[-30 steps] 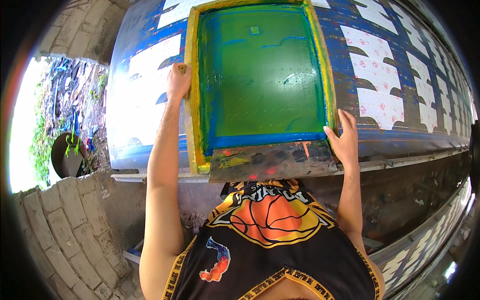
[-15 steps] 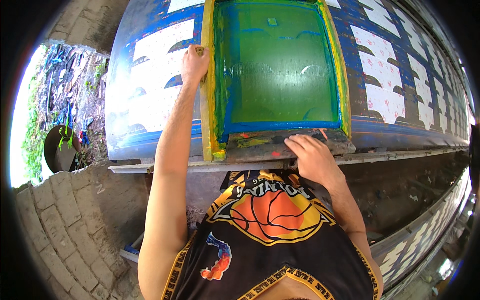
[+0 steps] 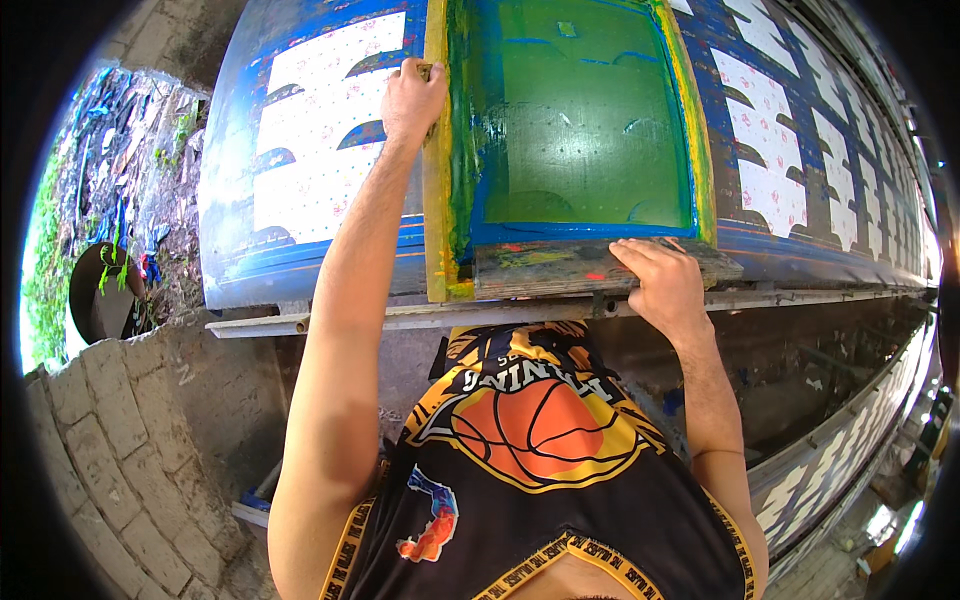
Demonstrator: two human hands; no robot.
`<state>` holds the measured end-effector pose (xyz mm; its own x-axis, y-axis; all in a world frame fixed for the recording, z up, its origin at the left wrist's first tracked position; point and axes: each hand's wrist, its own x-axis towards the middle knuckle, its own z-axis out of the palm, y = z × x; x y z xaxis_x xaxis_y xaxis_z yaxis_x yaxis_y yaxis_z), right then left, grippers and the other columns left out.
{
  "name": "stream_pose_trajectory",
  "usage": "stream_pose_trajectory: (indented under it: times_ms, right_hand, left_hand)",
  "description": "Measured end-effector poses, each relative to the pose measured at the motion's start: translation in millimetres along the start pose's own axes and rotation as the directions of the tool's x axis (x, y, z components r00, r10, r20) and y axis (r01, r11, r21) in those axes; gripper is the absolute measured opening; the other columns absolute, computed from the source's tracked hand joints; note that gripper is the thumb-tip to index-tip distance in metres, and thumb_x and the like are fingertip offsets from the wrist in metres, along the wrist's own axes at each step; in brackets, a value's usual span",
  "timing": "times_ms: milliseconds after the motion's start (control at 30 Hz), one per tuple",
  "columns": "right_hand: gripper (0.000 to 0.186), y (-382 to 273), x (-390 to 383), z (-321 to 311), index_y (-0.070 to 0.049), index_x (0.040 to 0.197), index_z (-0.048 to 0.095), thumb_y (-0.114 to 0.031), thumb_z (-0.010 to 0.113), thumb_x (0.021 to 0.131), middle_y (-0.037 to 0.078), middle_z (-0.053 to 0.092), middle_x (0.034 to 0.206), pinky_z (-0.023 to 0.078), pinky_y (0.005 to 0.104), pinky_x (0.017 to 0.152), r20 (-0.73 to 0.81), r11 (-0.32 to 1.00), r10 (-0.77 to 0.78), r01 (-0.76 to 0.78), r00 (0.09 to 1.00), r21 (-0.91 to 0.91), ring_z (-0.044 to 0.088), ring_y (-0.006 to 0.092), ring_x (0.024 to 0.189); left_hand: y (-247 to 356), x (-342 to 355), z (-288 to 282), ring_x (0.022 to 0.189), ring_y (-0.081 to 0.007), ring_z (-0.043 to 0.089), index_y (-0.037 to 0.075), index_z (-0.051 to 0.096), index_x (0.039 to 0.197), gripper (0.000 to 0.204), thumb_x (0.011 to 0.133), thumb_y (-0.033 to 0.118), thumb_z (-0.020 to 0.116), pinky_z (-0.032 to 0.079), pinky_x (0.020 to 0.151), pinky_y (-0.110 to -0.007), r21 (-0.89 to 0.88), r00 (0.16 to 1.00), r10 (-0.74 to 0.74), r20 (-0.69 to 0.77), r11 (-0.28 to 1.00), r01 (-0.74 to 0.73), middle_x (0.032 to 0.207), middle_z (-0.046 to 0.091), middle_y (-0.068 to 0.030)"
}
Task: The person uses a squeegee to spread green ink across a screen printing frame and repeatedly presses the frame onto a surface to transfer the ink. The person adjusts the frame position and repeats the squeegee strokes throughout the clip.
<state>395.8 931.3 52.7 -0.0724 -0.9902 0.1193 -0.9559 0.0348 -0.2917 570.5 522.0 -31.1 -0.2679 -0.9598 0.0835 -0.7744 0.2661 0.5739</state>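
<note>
A printing screen frame (image 3: 437, 180) with yellow-stained wooden sides and a green mesh (image 3: 600, 130) lies over the long table. My left hand (image 3: 412, 100) is closed around a small wooden handle (image 3: 430, 72) on the frame's left side. Along the frame's near end runs a dark, paint-smeared wooden board (image 3: 540, 272). My right hand (image 3: 665, 285) grips this board right of its middle, fingers laid over the top; the thumb is hidden. Blue edging borders the mesh. Faint cut-out shapes show through it.
White patterned fabric pieces (image 3: 330, 140) lie left of the frame, and more fabric pieces (image 3: 765, 150) line the table to the right. A metal rail (image 3: 370, 318) follows the table's near edge. Brick paving (image 3: 140, 430) and a dark round container (image 3: 105, 290) are at the left.
The frame and both hands appear slightly higher and further right in the picture; the whole view has shifted too. My right hand sits a little further right along the board. Both grips persist.
</note>
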Motion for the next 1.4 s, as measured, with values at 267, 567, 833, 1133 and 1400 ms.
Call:
stream_pose_trajectory:
  times_ms: [267, 567, 833, 1133, 1400]
  right_hand:
    - [0.054, 11, 12, 30, -0.006, 0.121, 0.079, 0.007, 0.067, 0.07, 0.013, 0.079, 0.122, 0.061, 0.0405, 0.098, 0.026, 0.999, 0.014, -0.013, 1.0, -0.042, 0.076, 0.027, 0.115]
    - [0.047, 34, 74, 42, -0.005, 0.117, 0.079, 0.004, 0.072, 0.072, 0.012, 0.079, 0.116, 0.062, 0.04, 0.09, -0.075, 0.996, -0.037, 0.031, 0.997, -0.084, 0.076, 0.0287, 0.109]
    - [0.042, 123, 260, 43, -0.018, 0.118, 0.083, -0.008, 0.067, 0.08, 0.014, 0.08, 0.11, 0.063, 0.0497, 0.087, 0.006, 0.979, 0.054, -0.052, 0.999, -0.196, 0.077, 0.0375, 0.097]
    - [0.033, 236, 456, 30, -0.007, 0.114, 0.08, -0.018, 0.069, 0.084, 0.022, 0.079, 0.113, 0.061, 0.0563, 0.092, 0.016, 0.966, 0.104, -0.097, 0.994, -0.238, 0.076, 0.0423, 0.105]
    - [0.033, 272, 510, -3, -0.001, 0.105, 0.081, -0.015, 0.072, 0.076, 0.026, 0.078, 0.101, 0.061, 0.0522, 0.087, 0.184, 0.983, -0.009, 0.042, 0.983, -0.176, 0.077, 0.042, 0.099]
  left_hand:
    - [1, 0, -3, 0.125, -0.0431, 0.067, 0.01, 0.067, 0.137, 0.054, 0.104, 0.052, 0.058, 0.051, 0.107, -0.051, -0.043, 0.999, -0.032, 0.023, 0.999, 0.033, 0.129, 0.072, -0.0252]
    - [-3, 6, 1, 0.12, -0.0456, 0.066, 0.004, 0.069, 0.128, 0.05, 0.109, 0.046, 0.05, 0.051, 0.104, -0.054, -0.077, 1.0, 0.0, -0.016, 0.997, -0.001, 0.124, 0.072, -0.0263]
    - [0, 7, -1, 0.113, -0.0518, 0.062, -0.002, 0.065, 0.113, 0.045, 0.114, 0.037, 0.043, 0.048, 0.098, -0.061, -0.064, 0.999, 0.025, -0.038, 0.998, -0.027, 0.114, 0.07, -0.0319]
    - [10, 6, -2, 0.107, -0.0498, 0.066, -0.003, 0.067, 0.107, 0.05, 0.116, 0.038, 0.041, 0.05, 0.094, -0.057, -0.072, 0.994, -0.029, -0.103, 0.997, 0.021, 0.108, 0.071, -0.0305]
    - [13, 6, -3, 0.107, -0.0421, 0.07, 0.006, 0.073, 0.117, 0.052, 0.114, 0.048, 0.043, 0.051, 0.096, -0.051, -0.009, 0.988, -0.147, -0.05, 0.989, 0.147, 0.109, 0.074, -0.025]
